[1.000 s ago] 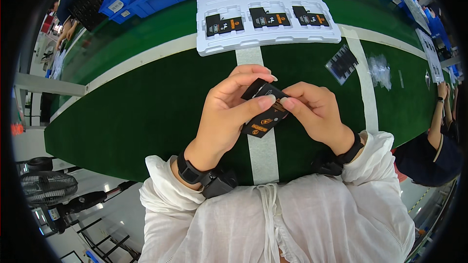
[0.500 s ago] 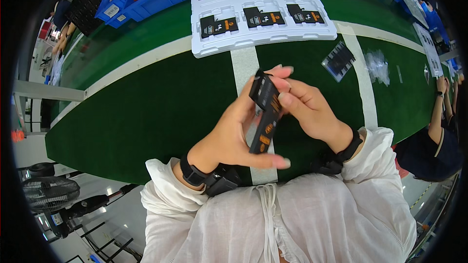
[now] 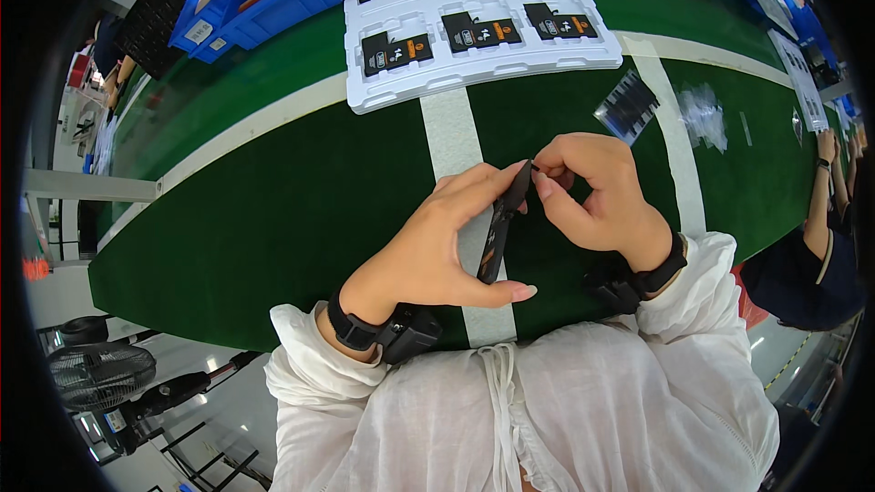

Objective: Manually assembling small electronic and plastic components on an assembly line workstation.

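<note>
My left hand [image 3: 428, 246] grips a black L-shaped battery [image 3: 497, 232] with orange print, thumb at its lower end and fingers along its upper part. The battery is held above the green table, tilted nearly edge-on. At its upper end, my right hand [image 3: 597, 191] has thumb and forefinger pinched together beside the edge. A small dark bit shows there, too small to name. Beyond my hands a white plastic tray [image 3: 392, 93] bears several similar batteries [image 3: 480, 32] in its moulded pockets.
To the right lie a clear sheet with dark strips [image 3: 627, 107] and a heap of clear plastic film pieces [image 3: 703, 117]. Blue bins [image 3: 296, 0] stand at the far left. Pale tape strips [image 3: 447, 132] cross the green table [image 3: 273, 210]. Another person's arm [image 3: 818, 196] is at the far right.
The battery has turned from showing its printed face to nearly edge-on. My right fingers have shifted from its face to a pinch at its upper end. My left hand keeps its grip.
</note>
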The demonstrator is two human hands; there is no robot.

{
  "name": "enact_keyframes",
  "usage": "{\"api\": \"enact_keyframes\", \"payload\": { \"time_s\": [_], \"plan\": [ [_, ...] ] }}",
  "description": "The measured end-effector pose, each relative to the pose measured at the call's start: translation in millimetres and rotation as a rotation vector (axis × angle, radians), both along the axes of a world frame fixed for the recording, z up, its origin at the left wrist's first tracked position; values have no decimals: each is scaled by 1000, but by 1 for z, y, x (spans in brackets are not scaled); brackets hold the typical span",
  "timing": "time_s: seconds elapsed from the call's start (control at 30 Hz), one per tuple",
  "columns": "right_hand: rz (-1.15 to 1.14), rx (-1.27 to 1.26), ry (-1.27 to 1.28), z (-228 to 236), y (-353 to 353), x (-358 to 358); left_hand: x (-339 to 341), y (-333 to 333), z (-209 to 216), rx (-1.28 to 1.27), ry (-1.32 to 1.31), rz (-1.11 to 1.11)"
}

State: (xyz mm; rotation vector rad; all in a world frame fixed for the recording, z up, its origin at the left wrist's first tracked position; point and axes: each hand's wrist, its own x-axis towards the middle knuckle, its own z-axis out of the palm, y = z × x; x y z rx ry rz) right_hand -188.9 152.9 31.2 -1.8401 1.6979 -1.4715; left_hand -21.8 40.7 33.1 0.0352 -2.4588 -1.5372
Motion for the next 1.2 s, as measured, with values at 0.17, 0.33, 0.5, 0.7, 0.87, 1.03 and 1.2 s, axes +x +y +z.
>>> {"api": "enact_keyframes", "payload": {
  "time_s": [0.17,0.33,0.5,0.7,0.87,1.03,1.2],
  "plan": [
    [-11,-35,53,1,0,1,0,3,1,5,-32,2],
    [-23,-27,80,2,-1,3,-3,8,5,-46,-63,93],
    [80,19,183,6,-2,3,-1,5,4,-82,-89,96],
    [153,69,-58,2,5,-6,0,0,-6,293,30,74],
    [423,280,-945,-1,3,17,-1,0,-2,357,137,-135],
    [322,317,-920,1,2,14,0,2,4,813,146,-55],
    [206,311,-795,3,3,18,-1,1,4,820,167,-43]
  ]
}}
